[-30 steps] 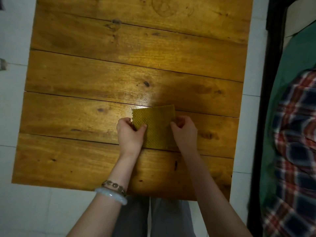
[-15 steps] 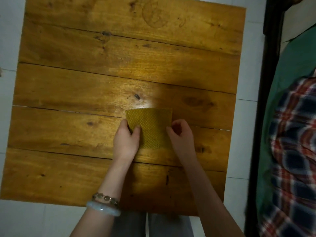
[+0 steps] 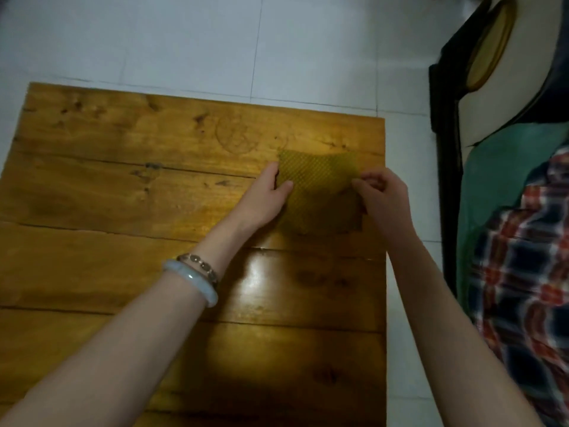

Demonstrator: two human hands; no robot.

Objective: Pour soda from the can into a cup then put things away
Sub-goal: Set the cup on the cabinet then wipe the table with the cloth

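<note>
A yellow-green woven cloth (image 3: 318, 186) lies folded on the wooden table (image 3: 123, 186), near its far right corner. My left hand (image 3: 268, 195) rests at the cloth's left edge, thumb on top and fingers pinching it. My right hand (image 3: 380, 192) pinches the cloth's right edge with curled fingers. No can or cup is in view.
White tiled floor (image 3: 215, 41) surrounds the table. To the right stand a dark wooden bed frame (image 3: 449, 149), a green sheet (image 3: 498, 167) and a red-and-blue plaid cloth (image 3: 529, 272). A round ring mark (image 3: 237, 135) shows on the far plank.
Both hands have carried the cloth from the table's middle toward the far right corner. The view has tilted up, showing more floor beyond the table.
</note>
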